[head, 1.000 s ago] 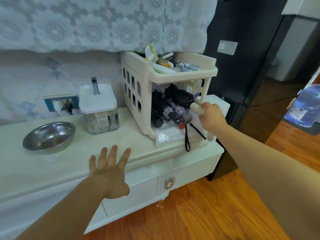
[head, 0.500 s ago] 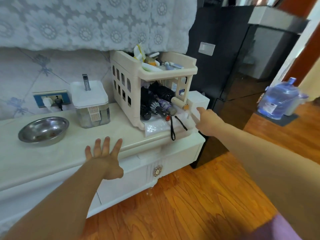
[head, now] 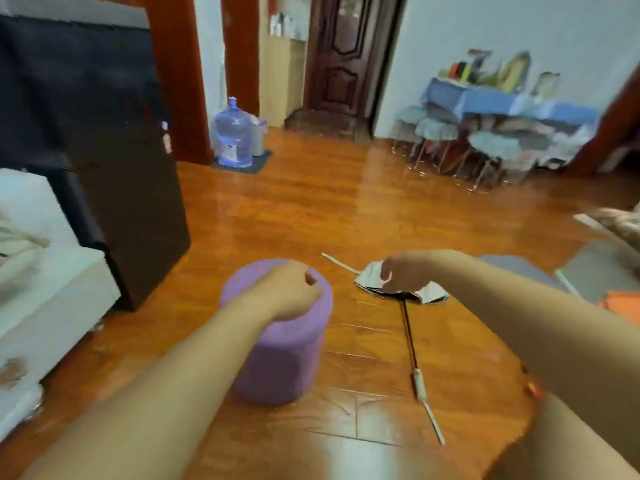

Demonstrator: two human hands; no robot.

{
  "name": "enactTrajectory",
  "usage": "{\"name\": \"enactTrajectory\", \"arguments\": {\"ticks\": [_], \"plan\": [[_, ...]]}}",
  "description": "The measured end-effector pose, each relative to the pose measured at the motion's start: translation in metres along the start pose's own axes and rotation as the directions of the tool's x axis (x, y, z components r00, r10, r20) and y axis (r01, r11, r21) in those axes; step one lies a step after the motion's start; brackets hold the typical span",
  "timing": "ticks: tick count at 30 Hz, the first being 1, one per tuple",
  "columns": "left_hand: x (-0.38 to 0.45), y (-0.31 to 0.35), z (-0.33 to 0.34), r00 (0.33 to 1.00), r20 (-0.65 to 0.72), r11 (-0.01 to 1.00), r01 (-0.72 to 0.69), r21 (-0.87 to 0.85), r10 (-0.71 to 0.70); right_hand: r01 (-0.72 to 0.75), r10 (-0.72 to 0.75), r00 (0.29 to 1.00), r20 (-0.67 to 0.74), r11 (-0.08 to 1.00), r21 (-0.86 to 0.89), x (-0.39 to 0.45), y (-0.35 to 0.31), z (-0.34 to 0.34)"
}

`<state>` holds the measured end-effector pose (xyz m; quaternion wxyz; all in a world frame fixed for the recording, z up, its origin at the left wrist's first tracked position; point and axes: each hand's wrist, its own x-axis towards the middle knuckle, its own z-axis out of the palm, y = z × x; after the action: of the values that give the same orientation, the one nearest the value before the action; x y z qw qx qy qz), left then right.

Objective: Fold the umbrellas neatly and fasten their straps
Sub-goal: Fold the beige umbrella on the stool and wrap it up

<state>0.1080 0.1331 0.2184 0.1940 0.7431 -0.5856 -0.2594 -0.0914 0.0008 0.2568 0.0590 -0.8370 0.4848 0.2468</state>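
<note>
Nearest to us, our two bare forearms reach forward over the wooden floor (head: 311, 209). Our left hand (head: 287, 296) is above the top of a round purple stool (head: 277, 362) that stands on the floor; its fingers are curled in loosely and they hold nothing, but we cannot tell if the hand touches the stool. Just right of the stool an umbrella (head: 412, 327) lies on the floor, not folded yet: its thin dark shaft runs toward us and ends in a pale handle (head: 419, 384), and its crumpled grey and white canopy (head: 429, 294) is at the far end. Our right hand (head: 405, 273) is on this canopy, and its fingers seem to be curled down and pinching the cloth, though the picture is blurred here. A thin pale rod (head: 337, 263) sticks out from the canopy to the left. At the left edge stands a white cabinet (head: 45, 271), and behind it a tall dark one (head: 114, 168). Farther back, a big blue water bottle (head: 232, 135) stands on a dark mat beside a red-brown door frame. At the far wall we see a dark wooden door (head: 341, 53), and to the right a table with a blue cloth (head: 502, 102) with some stools under it.
</note>
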Motion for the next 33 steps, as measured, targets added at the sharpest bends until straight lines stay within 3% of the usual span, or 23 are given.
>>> {"name": "enactTrajectory", "arguments": {"ticks": [4, 7, 10, 14, 16, 21, 26, 31, 33], "plan": [[0.027, 0.071, 0.075, 0.985, 0.152, 0.996, -0.085, 0.015, 0.082, -0.224, 0.224, 0.974, 0.021, 0.954, 0.201, -0.027, 0.147, 0.051], [0.057, 0.093, 0.146, 0.972, 0.221, 0.996, -0.084, 0.004, 0.081, -0.281, 0.267, 0.960, 0.085, 0.912, 0.299, -0.007, 0.214, 0.117], [0.089, 0.082, 0.224, 0.951, 0.309, 1.000, -0.004, 0.010, 0.001, -0.361, 0.296, 0.932, 0.211, 0.821, 0.442, 0.033, 0.249, 0.211], [0.147, 0.049, 0.305, 0.935, 0.336, 0.992, 0.123, 0.000, -0.115, -0.450, 0.211, 0.844, 0.493, 0.778, 0.438, 0.104, 0.266, 0.340], [0.180, 0.031, 0.334, 0.925, 0.347, 0.986, 0.164, 0.003, -0.155, -0.523, 0.223, 0.813, 0.538, 0.687, 0.505, 0.148, 0.262, 0.387], [0.234, -0.014, 0.385, 0.868, 0.432, 0.962, 0.272, -0.002, -0.245, -0.578, 0.382, 0.812, 0.441, 0.425, 0.696, 0.252, 0.213, 0.470], [0.226, -0.045, 0.392, 0.833, 0.481, 0.954, 0.300, 0.022, -0.273, -0.556, 0.512, 0.813, 0.279, 0.537, 0.634, 0.283, 0.178, 0.506], [0.204, -0.035, 0.360, 0.846, 0.458, 0.953, 0.304, 0.009, -0.274, -0.442, 0.552, 0.817, 0.168, 0.411, 0.798, 0.243, 0.196, 0.434], [0.195, -0.018, 0.339, 0.867, 0.443, 0.967, 0.253, 0.004, -0.229, -0.379, 0.589, 0.807, 0.042, 0.461, 0.802, 0.201, 0.223, 0.367]]}}
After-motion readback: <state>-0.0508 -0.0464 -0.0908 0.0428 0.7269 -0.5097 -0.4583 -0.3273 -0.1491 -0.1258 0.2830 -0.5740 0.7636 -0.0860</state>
